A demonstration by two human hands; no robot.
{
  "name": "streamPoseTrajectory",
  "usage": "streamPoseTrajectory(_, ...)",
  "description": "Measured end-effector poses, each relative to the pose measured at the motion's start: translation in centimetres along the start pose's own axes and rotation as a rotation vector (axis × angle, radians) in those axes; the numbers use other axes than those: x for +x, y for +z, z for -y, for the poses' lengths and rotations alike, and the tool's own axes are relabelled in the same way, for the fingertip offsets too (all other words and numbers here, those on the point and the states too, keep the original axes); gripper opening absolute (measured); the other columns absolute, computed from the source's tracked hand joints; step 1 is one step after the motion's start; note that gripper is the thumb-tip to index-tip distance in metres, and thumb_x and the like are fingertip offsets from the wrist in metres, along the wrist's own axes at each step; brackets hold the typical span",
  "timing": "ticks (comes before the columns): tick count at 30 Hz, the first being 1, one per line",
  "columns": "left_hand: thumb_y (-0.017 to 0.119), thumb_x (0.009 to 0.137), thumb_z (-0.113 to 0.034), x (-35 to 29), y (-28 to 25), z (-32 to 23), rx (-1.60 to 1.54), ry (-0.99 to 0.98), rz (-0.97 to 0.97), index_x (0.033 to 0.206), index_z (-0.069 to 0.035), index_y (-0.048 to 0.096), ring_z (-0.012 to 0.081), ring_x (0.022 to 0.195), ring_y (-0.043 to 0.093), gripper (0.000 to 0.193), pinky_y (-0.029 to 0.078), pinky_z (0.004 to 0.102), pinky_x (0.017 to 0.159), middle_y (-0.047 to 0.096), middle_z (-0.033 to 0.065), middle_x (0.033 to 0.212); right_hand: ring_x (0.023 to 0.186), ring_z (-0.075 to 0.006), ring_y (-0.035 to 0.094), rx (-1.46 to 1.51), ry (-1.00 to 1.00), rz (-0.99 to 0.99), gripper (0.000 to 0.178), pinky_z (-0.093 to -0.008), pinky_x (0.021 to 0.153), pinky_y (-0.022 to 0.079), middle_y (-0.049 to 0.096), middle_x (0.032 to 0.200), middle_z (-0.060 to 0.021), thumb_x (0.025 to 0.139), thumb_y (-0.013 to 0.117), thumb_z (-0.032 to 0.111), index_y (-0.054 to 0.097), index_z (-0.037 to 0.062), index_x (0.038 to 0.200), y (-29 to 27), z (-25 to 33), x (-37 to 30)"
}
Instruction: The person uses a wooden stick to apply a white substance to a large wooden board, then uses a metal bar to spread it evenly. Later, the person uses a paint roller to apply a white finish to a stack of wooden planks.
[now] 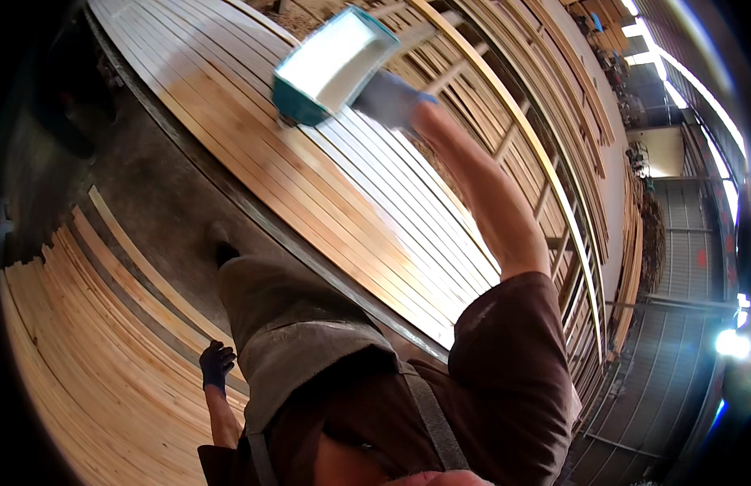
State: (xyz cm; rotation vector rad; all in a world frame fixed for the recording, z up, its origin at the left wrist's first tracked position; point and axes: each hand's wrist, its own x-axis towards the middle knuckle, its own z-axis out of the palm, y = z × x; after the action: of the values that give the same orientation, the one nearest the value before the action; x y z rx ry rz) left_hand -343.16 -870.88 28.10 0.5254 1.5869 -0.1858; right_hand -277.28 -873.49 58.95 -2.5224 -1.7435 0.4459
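My right arm stretches forward over a long row of wooden strips. My right hand, in a grey-blue glove and blurred, grips the near right side of an open teal box with a pale inside. The box is tilted just over the strips; whether it touches them I cannot tell. Low on the left hangs my left hand in a dark blue glove. Its fingers are loosely bent and apart, with nothing visible in them, beside a second layer of pale wooden strips.
A dark metal edge borders the near side of the strip row. Beyond it stands a wooden rack with stacked boards. Concrete floor lies between the two wood layers. Metal walls rise at the far right.
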Motion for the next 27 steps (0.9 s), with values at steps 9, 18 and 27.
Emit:
streamPoseTrajectory(9, 0.052, 0.094, -0.032, -4.7, 6.3, 11.1, -0.043, 0.300, 0.214, 0.117, -0.010, 0.059, 0.0204, 0.074, 0.067, 0.033, 0.051, 0.0327, 0.060, 0.069, 0.0125, 0.096, 0.129, -0.0285, 0.045, 0.527, 0.413, 0.062, 0.049, -0.0388, 0.108, 0.038, 0.050, 0.136, -0.0180, 0.090, 0.063, 0.022, 0.049, 0.0080, 0.135, 9.4, -13.2, -53.2)
streamPoseTrajectory(18, 0.050, 0.096, -0.033, -13.4, 10.9, 37.9, 0.258, 0.134, 0.131, 0.108, -0.012, 0.059, 0.0180, 0.060, 0.064, 0.026, 0.045, 0.0266, 0.046, 0.068, 0.0076, 0.078, 0.110, -0.0253, 0.058, 0.255, 0.183, 0.073, 0.033, -0.0388, 0.097, 0.047, 0.062, 0.119, -0.0170, 0.095, 0.054, 0.028, 0.059, 0.0083, 0.122, 6.9, -11.3, -61.7)
streamPoseTrajectory(27, 0.055, 0.094, -0.029, -16.8, 16.9, 64.5, 0.062, 0.239, 0.172, 0.104, -0.014, 0.057, 0.0139, 0.053, 0.056, 0.018, 0.037, 0.0242, 0.042, 0.062, 0.0045, 0.074, 0.090, -0.0182, 0.061, 0.280, 0.263, 0.061, 0.017, -0.0313, 0.082, 0.054, 0.063, 0.104, -0.0145, 0.093, 0.056, 0.014, 0.059, 0.0035, 0.107, 10.9, -17.3, -88.5)
